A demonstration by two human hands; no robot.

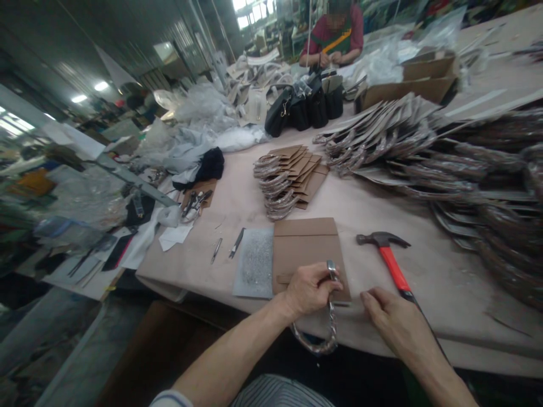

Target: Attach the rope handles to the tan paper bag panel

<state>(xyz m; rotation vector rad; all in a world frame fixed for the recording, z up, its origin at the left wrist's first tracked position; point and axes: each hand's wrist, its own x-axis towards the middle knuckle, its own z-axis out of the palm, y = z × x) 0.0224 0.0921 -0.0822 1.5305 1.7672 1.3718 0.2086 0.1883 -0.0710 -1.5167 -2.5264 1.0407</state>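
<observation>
The left hand [314, 289] grips a wrapped handle [324, 346] close to its metal end piece [331, 268], and the loop hangs below the hand on the wearer's side. Beneath that hand lies a brown panel [305, 246], its lower part partly covered by the hand. The right hand [392, 316], fingers bent, lies over the lower end of a hammer [390, 260] whose head points away; whether it grasps the tool cannot be told.

Just left of the panel is a grey sheet [255, 264], with two small tools [236, 244] beyond it on the desk [237, 189]. Ahead of the left hand, a fanned pile of brown pieces [311, 175] with wrapped loops takes up the middle. To the right of the right hand, large stacks of wrapped handles [470, 164] crowd that side. Farther ahead stand black bags [303, 107], an open cardboard box [407, 87] and heaped plastic [203, 113], with a co-worker [337, 39] seen behind the bags.
</observation>
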